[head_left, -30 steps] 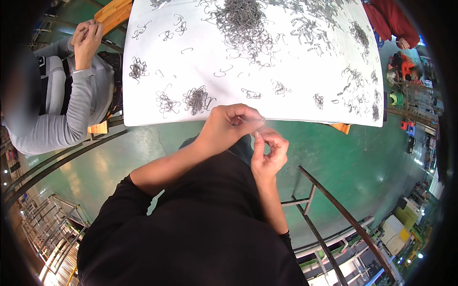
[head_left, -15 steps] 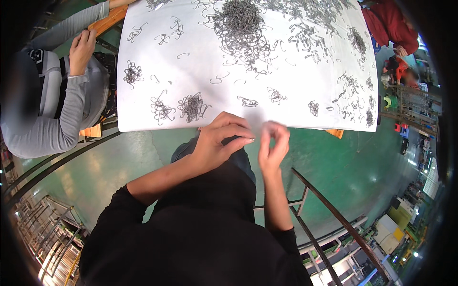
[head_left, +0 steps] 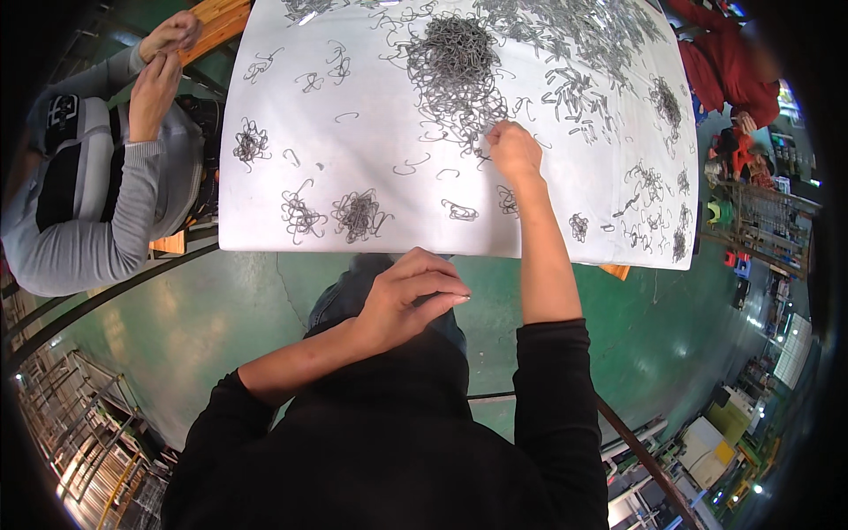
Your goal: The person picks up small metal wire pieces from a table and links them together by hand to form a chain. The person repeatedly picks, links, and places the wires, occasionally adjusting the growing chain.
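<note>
My left hand [head_left: 408, 299] is held in front of my body, short of the table's near edge. Its thumb and fingertips are pinched together, and whatever is between them is too small to name. Over the table, my right hand [head_left: 517, 157] has its fingers closed and pointing down at the near right fringe of a large heap of dark wire hooks [head_left: 455, 57]. The fingertips' contents are hidden. Left of my right wrist lies a flat bundle of hooks [head_left: 459, 210]; another small cluster [head_left: 507, 200] is partly covered by that wrist.
A white-covered table [head_left: 389, 146] carries several hook piles, including one at the near left [head_left: 358, 215]. Short dark metal pieces [head_left: 579, 97] spread across its far right. A co-worker in grey sleeves [head_left: 115, 225] sits at left; a person in red [head_left: 729, 66] is at right.
My right hand has moved from beside my left hand up over the table to the heap's edge. My left hand stays pinched in front of me. The co-worker's hands at left have come together.
</note>
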The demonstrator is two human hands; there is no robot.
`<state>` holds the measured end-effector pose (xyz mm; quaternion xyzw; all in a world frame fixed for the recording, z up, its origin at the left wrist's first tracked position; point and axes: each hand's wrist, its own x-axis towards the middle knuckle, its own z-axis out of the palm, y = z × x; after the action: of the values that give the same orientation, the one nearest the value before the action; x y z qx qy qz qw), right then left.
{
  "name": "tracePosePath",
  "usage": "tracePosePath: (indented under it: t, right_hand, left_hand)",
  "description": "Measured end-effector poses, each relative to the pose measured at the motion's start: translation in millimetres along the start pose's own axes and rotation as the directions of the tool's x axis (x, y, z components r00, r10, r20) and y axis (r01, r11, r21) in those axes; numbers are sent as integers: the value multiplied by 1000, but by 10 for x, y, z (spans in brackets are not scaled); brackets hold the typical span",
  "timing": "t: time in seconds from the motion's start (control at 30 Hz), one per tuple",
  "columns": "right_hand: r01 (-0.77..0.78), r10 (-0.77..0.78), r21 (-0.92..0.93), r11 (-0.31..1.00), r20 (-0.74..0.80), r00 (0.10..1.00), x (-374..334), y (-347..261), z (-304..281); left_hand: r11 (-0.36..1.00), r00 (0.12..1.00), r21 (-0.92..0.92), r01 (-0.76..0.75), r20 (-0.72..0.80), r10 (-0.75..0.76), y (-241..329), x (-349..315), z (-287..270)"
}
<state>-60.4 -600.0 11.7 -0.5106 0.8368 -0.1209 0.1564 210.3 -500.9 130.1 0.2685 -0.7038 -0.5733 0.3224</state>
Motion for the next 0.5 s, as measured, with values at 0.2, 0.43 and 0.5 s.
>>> tracePosePath:
  t: [0.2, 0.43, 0.5]
  right_hand:
    - [-531, 83, 789, 309, 534, 841, -172, 285, -173]
    - [-323, 137, 945, -55, 327, 935, -833, 108, -408]
    - [-259, 197, 965, 45, 246, 949, -1187, -21, -587]
  left_hand:
    - [999, 1000, 35, 5, 10, -6, -35, 3, 28]
    - [998, 993, 38, -46, 113, 42, -64, 43, 84]
    - [998, 992, 61, -30, 122, 22, -60, 56, 125]
